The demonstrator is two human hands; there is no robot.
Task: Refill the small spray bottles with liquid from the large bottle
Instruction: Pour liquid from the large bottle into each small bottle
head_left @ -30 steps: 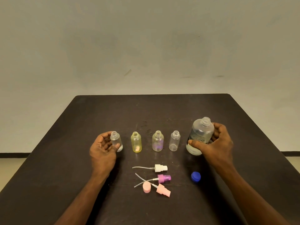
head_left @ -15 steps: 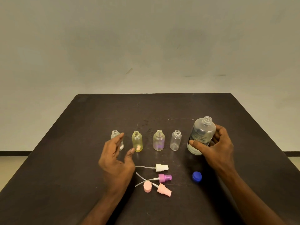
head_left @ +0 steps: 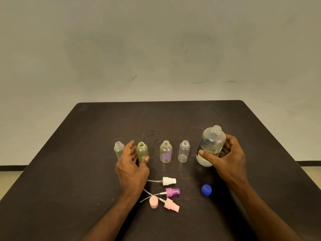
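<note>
Your left hand (head_left: 132, 164) closes its fingers around the yellow spray bottle (head_left: 142, 152), second in the row at mid-bench. Your right hand (head_left: 225, 157) grips the uncapped large bottle (head_left: 211, 145), standing toward the right edge. Next, pour steadily into that narrow neck.

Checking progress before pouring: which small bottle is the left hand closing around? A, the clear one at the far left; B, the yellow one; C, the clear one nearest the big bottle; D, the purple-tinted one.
B: the left hand has thumb and fingers on either side of the yellow bottle.
</note>
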